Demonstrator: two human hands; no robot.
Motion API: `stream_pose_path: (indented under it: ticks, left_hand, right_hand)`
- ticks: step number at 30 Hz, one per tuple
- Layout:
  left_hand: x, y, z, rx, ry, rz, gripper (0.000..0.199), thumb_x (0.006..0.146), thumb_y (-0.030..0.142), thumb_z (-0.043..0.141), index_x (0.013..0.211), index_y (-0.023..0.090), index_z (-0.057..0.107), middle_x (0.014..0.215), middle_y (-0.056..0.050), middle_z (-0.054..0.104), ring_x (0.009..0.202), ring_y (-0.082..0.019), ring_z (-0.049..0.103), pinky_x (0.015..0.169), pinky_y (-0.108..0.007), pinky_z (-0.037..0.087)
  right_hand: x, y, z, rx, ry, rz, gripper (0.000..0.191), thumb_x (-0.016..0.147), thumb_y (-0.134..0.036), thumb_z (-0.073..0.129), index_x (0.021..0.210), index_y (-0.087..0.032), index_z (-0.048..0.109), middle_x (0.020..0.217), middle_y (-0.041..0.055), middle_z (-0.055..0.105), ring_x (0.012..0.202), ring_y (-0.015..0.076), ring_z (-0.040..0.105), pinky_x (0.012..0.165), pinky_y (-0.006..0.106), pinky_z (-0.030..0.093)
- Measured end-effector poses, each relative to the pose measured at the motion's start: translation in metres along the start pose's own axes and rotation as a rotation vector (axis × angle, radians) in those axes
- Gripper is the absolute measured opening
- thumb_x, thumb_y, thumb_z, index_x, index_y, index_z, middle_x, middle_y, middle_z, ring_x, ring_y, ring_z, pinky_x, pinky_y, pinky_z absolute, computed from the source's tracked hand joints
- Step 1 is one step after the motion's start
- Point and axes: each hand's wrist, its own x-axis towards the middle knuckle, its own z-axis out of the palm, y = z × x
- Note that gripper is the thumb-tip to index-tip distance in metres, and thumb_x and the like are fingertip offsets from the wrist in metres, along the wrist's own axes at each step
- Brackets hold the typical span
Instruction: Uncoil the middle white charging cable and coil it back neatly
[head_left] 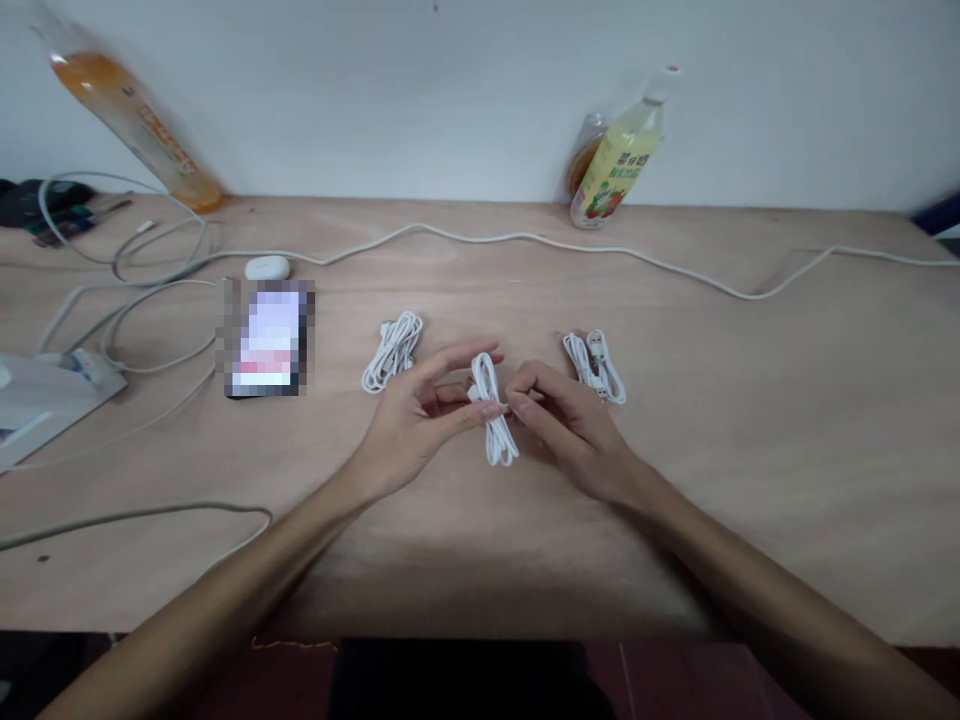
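My left hand [424,415] is closed on a folded white cable [495,440], pinching its middle between thumb and fingers, above the table. The loops of the bundle point up and down out of the grip. Right beside it, my right hand [566,425] has thumb and forefinger pressed together at the bundle's side; what lies between those fingertips is too small to make out. A coiled white cable [395,350] rests on the table beyond my left hand. Behind my right hand lie more bundled white cables [611,365] with USB plugs showing, partly covered by the hand.
On the left are a phone [266,340] with a blurred screen, a white earbud case [267,268], a power strip [45,400] and tangled cords. A long white cord [480,238] crosses the table [750,450]. An orange drink bottle [142,130] and a yellow-labelled bottle [619,165] stand by the wall.
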Motion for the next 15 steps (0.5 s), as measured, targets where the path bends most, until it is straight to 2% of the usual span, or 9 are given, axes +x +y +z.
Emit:
stream_pose_path:
  ticks: [3, 6, 11, 15]
  left_hand:
    - [0.0017, -0.0006, 0.0006, 0.000, 0.017, 0.006, 0.050, 0.081, 0.027, 0.097, 0.127, 0.019, 0.080, 0.129, -0.009, 0.086, 0.103, -0.024, 0.086, 0.098, -0.038, 0.071]
    - [0.0031, -0.0026, 0.0006, 0.023, 0.044, 0.029, 0.047, 0.079, 0.029, 0.097, 0.122, 0.017, 0.081, 0.114, -0.008, 0.088, 0.093, -0.023, 0.086, 0.084, -0.035, 0.073]
    - [0.0039, -0.0065, 0.0007, 0.083, 0.098, 0.057, 0.046, 0.078, 0.032, 0.097, 0.119, 0.017, 0.081, 0.086, -0.002, 0.084, 0.076, -0.019, 0.082, 0.075, -0.032, 0.070]
    - [0.0049, -0.0076, 0.0008, 0.163, 0.218, 0.079, 0.046, 0.074, 0.033, 0.099, 0.114, 0.017, 0.083, 0.080, 0.000, 0.079, 0.072, -0.016, 0.075, 0.069, -0.028, 0.064]
  right_hand:
    - [0.0000, -0.0012, 0.0014, 0.091, -0.024, 0.065, 0.024, 0.111, -0.035, 0.058, 0.091, -0.024, 0.061, 0.082, -0.0022, 0.055, 0.073, 0.0156, 0.049, 0.066, 0.031, 0.037]
    - [-0.0003, -0.0007, 0.0036, 0.146, -0.021, 0.135, 0.027, 0.112, -0.042, 0.059, 0.092, -0.024, 0.061, 0.079, -0.0025, 0.053, 0.071, 0.0160, 0.047, 0.063, 0.031, 0.035]
    - [-0.0003, 0.0011, 0.0058, 0.139, -0.006, 0.224, 0.034, 0.111, -0.050, 0.059, 0.091, -0.023, 0.062, 0.074, -0.0037, 0.052, 0.063, 0.0135, 0.044, 0.055, 0.028, 0.031]
    - [0.0003, 0.0015, 0.0078, 0.148, 0.071, 0.329, 0.038, 0.108, -0.060, 0.061, 0.107, -0.022, 0.064, 0.072, -0.0055, 0.058, 0.053, 0.0112, 0.046, 0.047, 0.026, 0.033]
